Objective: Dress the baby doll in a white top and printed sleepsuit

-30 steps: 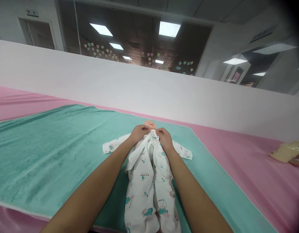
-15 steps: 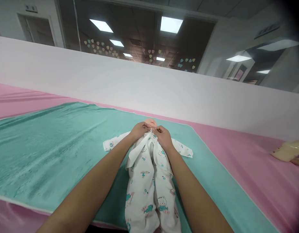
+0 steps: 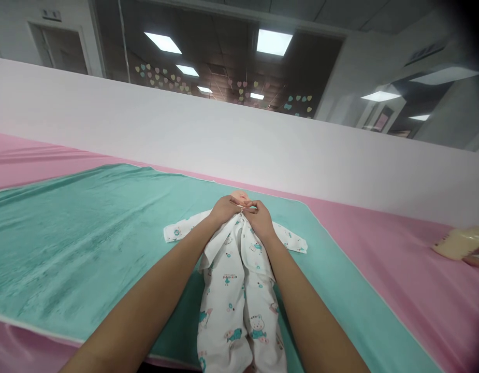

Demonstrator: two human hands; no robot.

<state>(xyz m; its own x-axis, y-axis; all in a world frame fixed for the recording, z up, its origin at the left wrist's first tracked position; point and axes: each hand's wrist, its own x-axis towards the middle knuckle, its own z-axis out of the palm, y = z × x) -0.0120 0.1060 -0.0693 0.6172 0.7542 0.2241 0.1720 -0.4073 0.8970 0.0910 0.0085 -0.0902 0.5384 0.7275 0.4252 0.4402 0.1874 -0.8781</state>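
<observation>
A baby doll (image 3: 239,196) lies on its back, its head partly hidden behind my hands. It wears a white printed baby shirt (image 3: 258,252) with the sleeves spread to both sides, and matching white trousers (image 3: 223,305). At the neckline, my left hand (image 3: 225,209) pinches the shirt's collar edge. My right hand (image 3: 260,219) meets it there, thumb and fingertips closed on the collar from the other side. The fingertips of both hands touch or nearly touch. Below them the shirt's front flaps hang apart over the trousers.
A teal blanket (image 3: 107,223) lies under the doll on a pink cover (image 3: 382,243). Behind rises a white panel (image 3: 208,140) with glass above. At the right edge is a cream-coloured item (image 3: 459,243) with a skin-toned part beside it, cut off by the frame.
My right-hand fingers have shifted slightly left, closer to my left hand at the collar. The shirt's front flaps hang a little differently. The doll appears slightly left in view.
</observation>
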